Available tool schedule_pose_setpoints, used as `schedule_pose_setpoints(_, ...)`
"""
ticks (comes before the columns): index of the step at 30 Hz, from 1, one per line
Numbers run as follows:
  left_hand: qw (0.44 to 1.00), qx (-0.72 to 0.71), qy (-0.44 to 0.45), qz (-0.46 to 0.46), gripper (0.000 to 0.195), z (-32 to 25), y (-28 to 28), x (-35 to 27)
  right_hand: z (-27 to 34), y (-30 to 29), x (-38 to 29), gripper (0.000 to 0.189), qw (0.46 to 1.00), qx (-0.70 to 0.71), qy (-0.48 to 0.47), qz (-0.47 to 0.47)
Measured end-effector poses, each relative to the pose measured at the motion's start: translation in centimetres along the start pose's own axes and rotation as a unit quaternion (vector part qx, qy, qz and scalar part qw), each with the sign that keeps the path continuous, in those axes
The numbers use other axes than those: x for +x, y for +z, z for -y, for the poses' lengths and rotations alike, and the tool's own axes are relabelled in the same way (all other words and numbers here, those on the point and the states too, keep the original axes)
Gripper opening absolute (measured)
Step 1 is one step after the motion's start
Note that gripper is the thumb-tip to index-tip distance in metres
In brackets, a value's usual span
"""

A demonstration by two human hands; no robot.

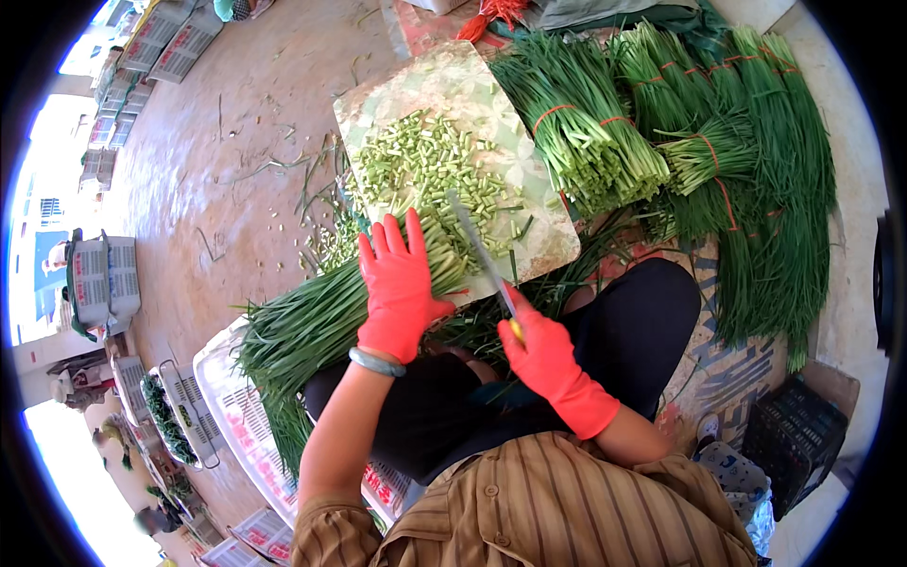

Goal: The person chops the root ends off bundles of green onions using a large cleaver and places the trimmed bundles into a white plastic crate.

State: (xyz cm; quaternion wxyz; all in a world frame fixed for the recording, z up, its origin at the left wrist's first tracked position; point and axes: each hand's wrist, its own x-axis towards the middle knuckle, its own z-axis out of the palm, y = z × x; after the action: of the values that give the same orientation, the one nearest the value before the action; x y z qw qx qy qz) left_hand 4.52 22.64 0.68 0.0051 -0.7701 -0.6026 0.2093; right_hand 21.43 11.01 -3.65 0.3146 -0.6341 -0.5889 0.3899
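My left hand (pixel 397 287), in a red rubber glove, lies with spread fingers on a bundle of green garlic chives (pixel 319 312). The pale stem ends of that bundle rest on a worn, patterned cutting board (pixel 506 131). My right hand (pixel 542 347), gloved alike, is closed around the yellow handle of a knife (pixel 480 248). Its blade points up and away over the board, just right of the stem ends. Short cut stem pieces (pixel 432 159) are strewn across the board beyond the bundle. The leafy end hangs toward a white plastic crate (pixel 223 375) at the left.
Tied chive bundles (pixel 588 120) lie at the board's right, with more (pixel 772 212) stacked farther right. Red ties (pixel 492 18) sit beyond the board. A black crate (pixel 793 432) stands at lower right. Trimmings litter the floor (pixel 212 149). Stacked crates (pixel 103 283) line the left.
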Motion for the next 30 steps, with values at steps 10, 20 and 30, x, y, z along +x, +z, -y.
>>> schedule_pose_setpoints(10, 0.995, -0.080, -0.048, -0.034, 0.122, 1.2, 1.8, 2.8, 0.7, -1.1, -1.4, 0.047, 0.996, -0.057, -0.067, -0.009)
schedule_pose_setpoints(20, 0.988, -0.139, 0.014, -0.061, 0.108, 3.4, 3.1, 4.0, 1.7, 0.5, 0.8, 0.044, 0.991, -0.093, -0.101, -0.002)
schedule_pose_setpoints(30, 0.987, -0.160, -0.025, -0.011, 0.108, 2.1, 2.7, 3.9, 1.2, 2.3, 0.2, 0.041, 0.983, -0.175, -0.059, 0.014)
